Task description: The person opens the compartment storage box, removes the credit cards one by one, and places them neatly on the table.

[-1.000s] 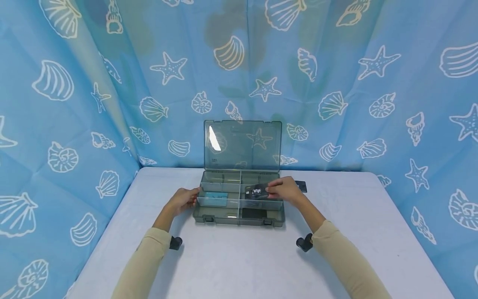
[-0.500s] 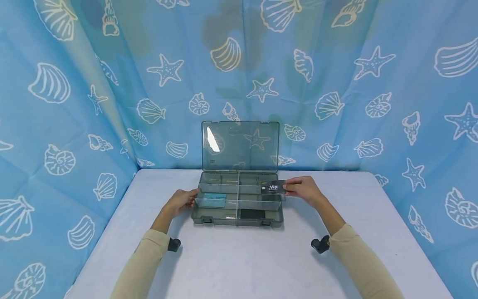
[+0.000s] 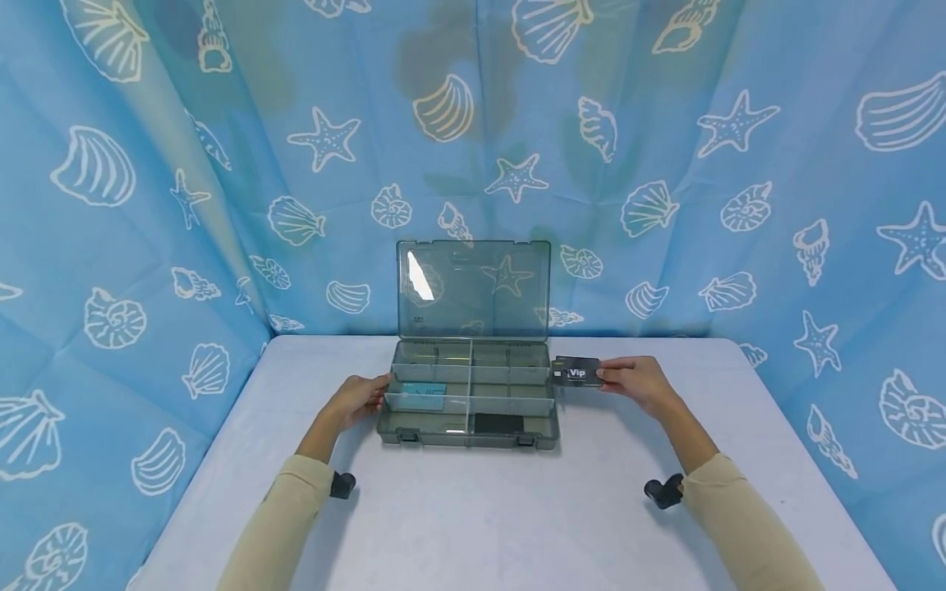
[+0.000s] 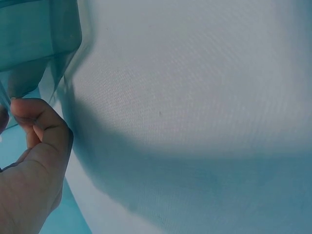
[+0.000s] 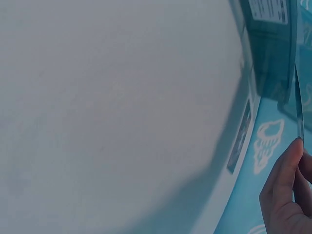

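My right hand (image 3: 637, 382) pinches a dark card (image 3: 578, 373) marked "Vip" by its right end, just right of the storage box (image 3: 469, 442). The right wrist view shows the card (image 5: 299, 102) almost edge-on between thumb and fingers. My left hand (image 3: 360, 397) holds the left side of this grey see-through box, fingers curled at its wall. A blue card (image 3: 424, 396) lies in the middle left compartment. In the front right one is a black card (image 3: 498, 423). Another dark card (image 5: 239, 141) lies on the table, largely hidden behind the held card in the head view.
The box's clear lid (image 3: 473, 289) stands raised at the back, near a blue shell-patterned curtain (image 3: 650, 271). A white cloth (image 3: 488, 517) covers the table. Black wrist camera mounts (image 3: 663, 491) stick out beside both sleeves.
My right hand has lifted the Vip card out of the middle right compartment and carried it right, past the box's edge. My left hand stays at the box's left side.
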`<state>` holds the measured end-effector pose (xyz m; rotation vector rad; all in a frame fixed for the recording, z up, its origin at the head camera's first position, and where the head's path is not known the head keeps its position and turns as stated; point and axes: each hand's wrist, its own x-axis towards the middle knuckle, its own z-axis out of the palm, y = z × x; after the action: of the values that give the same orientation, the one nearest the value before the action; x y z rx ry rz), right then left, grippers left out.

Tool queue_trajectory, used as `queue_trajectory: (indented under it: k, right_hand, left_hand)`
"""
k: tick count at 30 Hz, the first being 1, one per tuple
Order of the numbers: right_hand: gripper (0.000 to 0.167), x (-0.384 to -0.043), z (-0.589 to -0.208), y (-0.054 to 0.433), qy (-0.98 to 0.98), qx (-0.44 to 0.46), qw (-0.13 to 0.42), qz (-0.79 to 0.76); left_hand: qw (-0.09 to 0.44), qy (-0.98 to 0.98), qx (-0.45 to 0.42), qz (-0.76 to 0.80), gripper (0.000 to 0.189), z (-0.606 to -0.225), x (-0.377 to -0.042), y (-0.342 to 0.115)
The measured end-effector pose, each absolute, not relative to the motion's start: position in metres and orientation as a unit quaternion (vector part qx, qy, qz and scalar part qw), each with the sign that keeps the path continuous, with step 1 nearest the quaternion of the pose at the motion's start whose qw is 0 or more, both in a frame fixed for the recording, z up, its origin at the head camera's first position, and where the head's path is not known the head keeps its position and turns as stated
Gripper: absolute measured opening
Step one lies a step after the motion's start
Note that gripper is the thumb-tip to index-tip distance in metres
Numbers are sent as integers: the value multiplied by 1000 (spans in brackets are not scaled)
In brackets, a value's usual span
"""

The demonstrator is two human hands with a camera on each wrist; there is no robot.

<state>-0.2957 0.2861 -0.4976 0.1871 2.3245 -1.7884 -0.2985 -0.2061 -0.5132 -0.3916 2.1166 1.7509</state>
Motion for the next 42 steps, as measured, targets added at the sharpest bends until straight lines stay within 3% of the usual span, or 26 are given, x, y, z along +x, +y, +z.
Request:
queue_trajectory:
  k: [9,20,31,42]
  right_hand:
    - [42,-292,-506,308,788,87,102,-601]
    - [37,-298,-533,301,815,103,104,-561]
    - [35,-299,-532,283,919,91,36,-382]
    - [27,-295,-525,272,942,73,-1,-327]
  left_hand:
    - [185,749,-135,622,38,-515,-300,-208]
    - [184,747,-136,624,37,-517,-300,-209]
    - [186,747,-144,622,39,-515,-299,-209]
    - [185,747,-156,620,38,-518,-300,-207]
